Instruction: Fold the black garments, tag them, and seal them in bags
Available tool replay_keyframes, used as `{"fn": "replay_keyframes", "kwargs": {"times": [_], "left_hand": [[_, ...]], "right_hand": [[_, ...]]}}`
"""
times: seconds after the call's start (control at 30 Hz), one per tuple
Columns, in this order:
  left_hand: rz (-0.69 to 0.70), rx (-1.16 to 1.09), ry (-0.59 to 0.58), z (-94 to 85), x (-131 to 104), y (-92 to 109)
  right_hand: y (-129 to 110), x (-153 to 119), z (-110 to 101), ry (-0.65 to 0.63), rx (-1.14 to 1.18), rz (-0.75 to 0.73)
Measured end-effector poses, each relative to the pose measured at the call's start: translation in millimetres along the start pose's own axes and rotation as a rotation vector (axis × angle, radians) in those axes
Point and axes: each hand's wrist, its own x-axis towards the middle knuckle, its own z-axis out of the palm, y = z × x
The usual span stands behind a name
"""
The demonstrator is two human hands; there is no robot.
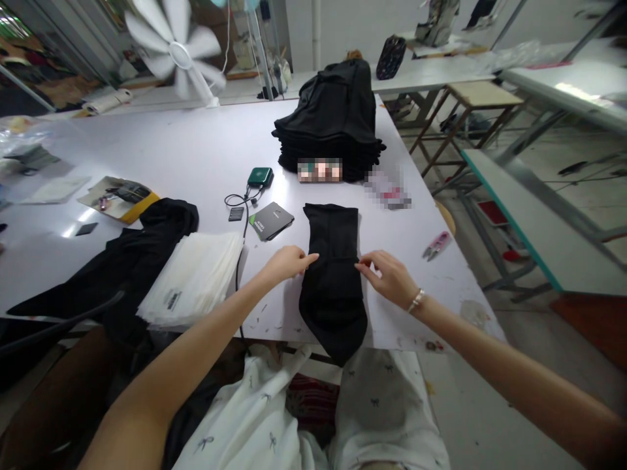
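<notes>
**Both hands on the black garment at the near edge**

Your left hand pinches the left edge of the black garment; your right hand pinches its right edge. The garment lies lengthwise on the surface, its lower end hanging over the near rim. Bare room lies to the right up to the small clippers; a stack of clear bags sits near on the left.

Matt black cloth garment on a smooth, faintly glossy table — beside translucent plastic bags (stacked).
</notes>
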Motion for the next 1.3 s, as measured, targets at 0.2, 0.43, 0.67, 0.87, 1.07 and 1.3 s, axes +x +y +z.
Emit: {"fn": "replay_keyframes", "kwargs": {"times": [0.2, 0.43, 0.67, 0.87, 1.07, 1.3], "left_hand": [[0.023, -0.008, -0.069, 5.9, 23, 3], [0.03, -0.044, 0.004, 3.1, 12, -8], [0.051, -0.081, -0.032, 13.6, 16, -4], [0.047, -0.174, -0.028, 7.8, 14, -12], [0.06, -0.08, -0.036, 14.1, 18, -5], [0.09, 0.05, -0.014, 11.4, 15, 11]], "right_hand": [[19, 58, 12, -0.389, -0.048, 0.309], [32, 57, 6, -0.514, -0.066, 0.242], [31, 51, 7, -0.505, -0.059, 0.242], [32, 51, 2, -0.527, -0.032, 0.26], [30, 49, 2, -0.487, -0.011, 0.301], [29, 52, 1, -0.493, -0.009, 0.301]]}}
